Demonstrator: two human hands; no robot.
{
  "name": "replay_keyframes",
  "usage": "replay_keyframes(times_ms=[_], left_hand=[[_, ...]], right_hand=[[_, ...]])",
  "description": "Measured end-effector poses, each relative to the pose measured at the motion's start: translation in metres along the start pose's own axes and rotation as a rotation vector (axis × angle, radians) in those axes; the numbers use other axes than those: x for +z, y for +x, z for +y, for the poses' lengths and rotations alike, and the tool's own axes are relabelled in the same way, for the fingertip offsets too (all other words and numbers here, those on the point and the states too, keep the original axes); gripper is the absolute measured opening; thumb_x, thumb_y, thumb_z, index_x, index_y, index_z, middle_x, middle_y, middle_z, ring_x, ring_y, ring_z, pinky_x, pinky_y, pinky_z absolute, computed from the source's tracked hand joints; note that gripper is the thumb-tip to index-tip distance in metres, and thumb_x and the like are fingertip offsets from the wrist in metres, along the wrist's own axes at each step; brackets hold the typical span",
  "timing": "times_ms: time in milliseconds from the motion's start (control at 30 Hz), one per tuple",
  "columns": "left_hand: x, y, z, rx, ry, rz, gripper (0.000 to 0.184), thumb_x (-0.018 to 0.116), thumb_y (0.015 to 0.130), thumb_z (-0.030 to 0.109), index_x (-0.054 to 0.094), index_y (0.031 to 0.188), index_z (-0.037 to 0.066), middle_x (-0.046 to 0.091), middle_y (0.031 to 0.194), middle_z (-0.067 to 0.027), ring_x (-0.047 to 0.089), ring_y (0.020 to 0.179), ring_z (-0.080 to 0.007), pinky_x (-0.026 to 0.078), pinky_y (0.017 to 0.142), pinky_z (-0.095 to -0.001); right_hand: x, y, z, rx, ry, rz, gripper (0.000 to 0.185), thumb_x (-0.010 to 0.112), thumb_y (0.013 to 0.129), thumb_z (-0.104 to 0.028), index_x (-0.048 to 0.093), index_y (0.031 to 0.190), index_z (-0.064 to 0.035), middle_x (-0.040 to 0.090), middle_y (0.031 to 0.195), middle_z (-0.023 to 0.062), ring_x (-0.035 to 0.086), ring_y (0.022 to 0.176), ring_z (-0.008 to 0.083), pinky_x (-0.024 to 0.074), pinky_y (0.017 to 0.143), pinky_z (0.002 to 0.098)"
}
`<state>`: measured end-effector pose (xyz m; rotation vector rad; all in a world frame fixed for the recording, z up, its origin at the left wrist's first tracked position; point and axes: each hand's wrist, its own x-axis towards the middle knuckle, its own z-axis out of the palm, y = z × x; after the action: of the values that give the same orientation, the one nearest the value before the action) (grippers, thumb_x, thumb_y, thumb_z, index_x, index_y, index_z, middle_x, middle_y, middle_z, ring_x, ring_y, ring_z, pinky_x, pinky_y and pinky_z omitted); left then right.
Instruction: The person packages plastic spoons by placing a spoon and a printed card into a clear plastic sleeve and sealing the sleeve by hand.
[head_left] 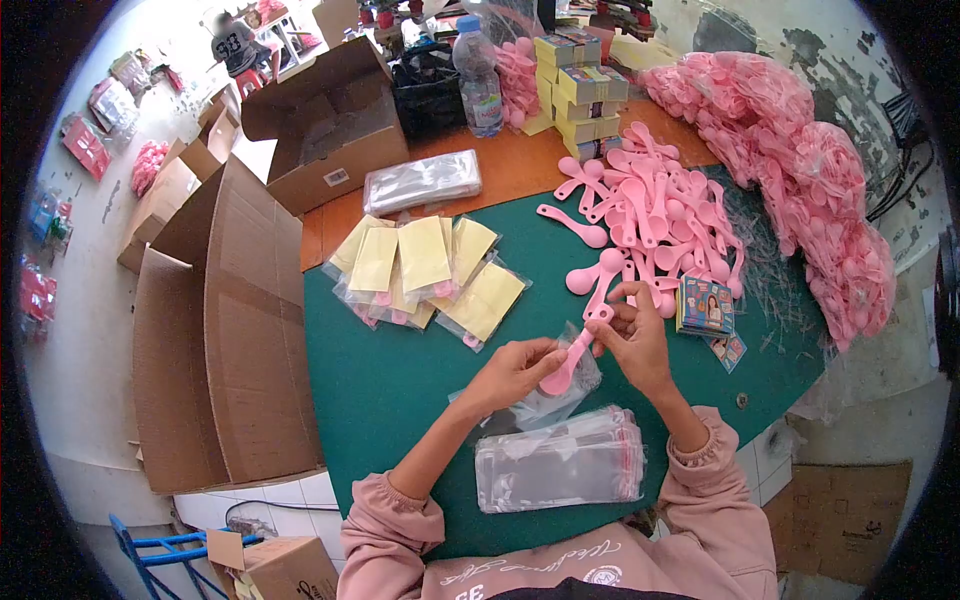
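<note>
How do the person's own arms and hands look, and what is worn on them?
The left sleeve and right sleeve are dusty pink, with gathered cuffs on the forearms. The left hand and right hand are bare, without gloves.

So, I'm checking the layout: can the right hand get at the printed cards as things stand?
Probably yes: the right hand is close to the printed cards, with nothing visible blocking the way, though it seems to hold a pink spoon it may need to release.
</note>
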<state>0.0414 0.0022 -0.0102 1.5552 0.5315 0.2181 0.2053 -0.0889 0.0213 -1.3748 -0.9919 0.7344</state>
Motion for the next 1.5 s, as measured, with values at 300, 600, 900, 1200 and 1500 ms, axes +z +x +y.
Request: replay_keyframes(times_ms=[300, 600, 900, 1200, 1500], left_hand=[[0.0, -0.003, 0.026, 0.017, -0.048, 0.215, 0.034, 0.045, 0.091, 0.027, 0.064, 0.093, 0.0, 0.057, 0.066, -0.0002, 0.045, 0.057, -0.0048, 0.038, 0.052, -0.0213], [-0.013, -0.003, 0.032, 0.024, -0.244, 0.104, 0.034, 0.041, 0.093, 0.026, 0.058, 0.104, -0.001, 0.065, 0.084, -0.0075, 0.056, 0.069, -0.0031, 0.04, 0.052, -0.0153], [-0.012, -0.003, 0.038, -0.014, -0.312, -0.009, 0.035, 0.041, 0.093, 0.025, 0.055, 0.106, -0.004, 0.063, 0.091, -0.0122, 0.06, 0.084, -0.0133, 0.049, 0.074, -0.0235], [-0.007, 0.0, 0.032, 0.019, -0.087, 0.055, 0.029, 0.045, 0.091, 0.024, 0.061, 0.1, 0.001, 0.062, 0.08, -0.0026, 0.047, 0.065, -0.0064, 0.043, 0.061, -0.0216], [-0.008, -0.001, 0.042, 0.144, 0.008, -0.005, 0.031, 0.042, 0.093, 0.025, 0.061, 0.096, 0.0, 0.062, 0.081, -0.0027, 0.052, 0.071, -0.0055, 0.044, 0.064, -0.0213]], right_hand=[[0.002, -0.002, -0.01, -0.46, -0.32, -0.302, 0.033, 0.048, 0.088, -0.032, 0.056, 0.093, -0.0006, 0.058, 0.087, 0.0108, 0.056, 0.082, 0.0207, 0.0449, 0.071, 0.0328], [-0.158, -0.005, 0.013, 0.189, -1.477, 0.473, 0.026, 0.063, 0.074, -0.019, 0.059, 0.091, 0.0004, 0.056, 0.092, 0.0168, 0.057, 0.078, 0.0243, 0.0451, 0.064, 0.0346], [-0.142, 0.0, -0.018, 0.031, -0.796, 0.409, 0.014, 0.062, 0.077, -0.011, 0.056, 0.081, -0.0005, 0.061, 0.073, 0.0039, 0.057, 0.063, 0.0113, 0.0438, 0.053, 0.0265], [-0.045, -0.011, -0.053, 0.112, -0.27, -0.123, 0.01, 0.061, 0.08, -0.009, 0.056, 0.086, -0.0032, 0.058, 0.072, -0.0013, 0.051, 0.059, 0.0031, 0.0409, 0.045, 0.0177], [-0.041, -0.008, -0.049, 0.042, -0.206, 0.137, 0.008, 0.059, 0.081, -0.009, 0.058, 0.087, -0.0025, 0.058, 0.069, -0.0007, 0.049, 0.057, 0.0035, 0.0409, 0.045, 0.0187]])
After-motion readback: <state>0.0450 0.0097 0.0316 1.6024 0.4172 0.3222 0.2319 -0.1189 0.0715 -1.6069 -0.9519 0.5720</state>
